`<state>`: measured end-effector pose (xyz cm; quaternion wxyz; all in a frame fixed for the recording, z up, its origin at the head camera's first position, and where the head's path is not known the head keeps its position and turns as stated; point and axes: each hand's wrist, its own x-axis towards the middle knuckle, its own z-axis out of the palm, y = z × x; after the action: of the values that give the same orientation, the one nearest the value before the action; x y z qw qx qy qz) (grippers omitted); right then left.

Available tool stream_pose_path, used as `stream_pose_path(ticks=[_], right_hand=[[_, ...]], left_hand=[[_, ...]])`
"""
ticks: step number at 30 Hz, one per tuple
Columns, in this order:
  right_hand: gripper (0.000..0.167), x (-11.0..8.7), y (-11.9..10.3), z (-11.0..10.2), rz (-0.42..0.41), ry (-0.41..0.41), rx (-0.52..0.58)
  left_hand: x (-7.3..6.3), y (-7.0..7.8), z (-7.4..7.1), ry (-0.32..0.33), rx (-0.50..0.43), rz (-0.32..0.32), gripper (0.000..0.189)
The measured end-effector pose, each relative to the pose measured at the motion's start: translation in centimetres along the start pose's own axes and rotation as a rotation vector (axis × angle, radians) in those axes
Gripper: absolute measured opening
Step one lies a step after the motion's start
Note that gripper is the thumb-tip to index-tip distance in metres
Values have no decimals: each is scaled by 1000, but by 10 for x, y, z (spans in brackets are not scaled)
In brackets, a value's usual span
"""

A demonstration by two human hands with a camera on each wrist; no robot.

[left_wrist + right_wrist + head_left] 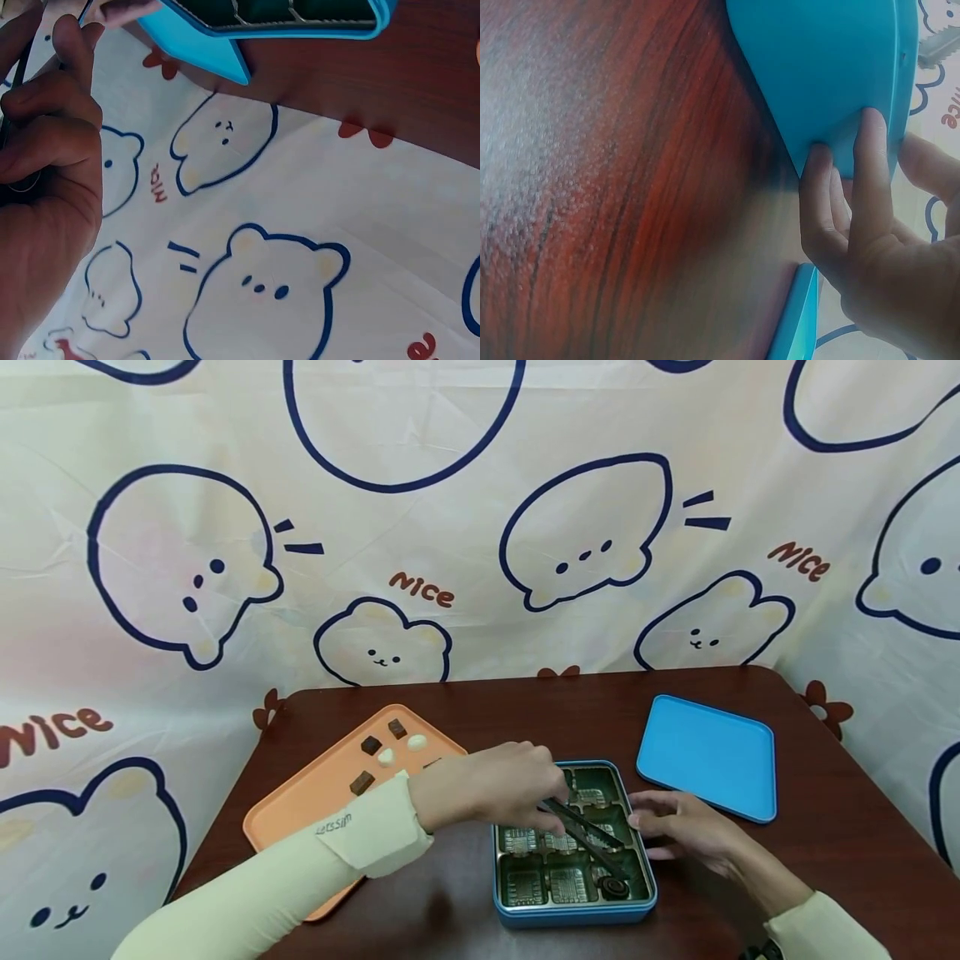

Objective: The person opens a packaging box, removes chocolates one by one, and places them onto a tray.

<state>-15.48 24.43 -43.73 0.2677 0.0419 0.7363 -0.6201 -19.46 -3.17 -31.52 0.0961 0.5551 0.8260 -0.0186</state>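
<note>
My left hand (pixel 517 785) grips a pair of black tongs (pixel 581 831), its fingers curled around the handle end in the left wrist view. The tongs reach over a blue tin (pixel 577 917) with a divided insert. Their tips stand apart in the front right compartment, close above a dark swirled chocolate (pixel 613 887); whether they touch it I cannot tell. Against the tin's right side rests my right hand (pixel 690 831). Its fingers (pixel 870 150) lie fairly straight on the outer wall, with the thumb near the rim.
An orange tray (pixel 292 797) on the left, partly behind the left forearm, bears several dark chocolate squares (pixel 362 782) and white pieces (pixel 417 742). A blue lid (pixel 708 756) lies at the back right of the brown table (pixel 577 714). Printed cloth (pixel 465 543) hangs behind.
</note>
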Motion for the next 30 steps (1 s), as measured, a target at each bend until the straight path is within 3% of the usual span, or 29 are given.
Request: stream_pose_path(ticks=[9,23,30], right_hand=[[75,1,0,0,22,29,-4],[75,1,1,-4,5,-14,8],[76,2,1,-3,22,4,-7]], left_hand=[[15,11,14,-51,107,15,23],[31,31,7,-93,226,9,25],[37,37,12,-119,253,13,22]])
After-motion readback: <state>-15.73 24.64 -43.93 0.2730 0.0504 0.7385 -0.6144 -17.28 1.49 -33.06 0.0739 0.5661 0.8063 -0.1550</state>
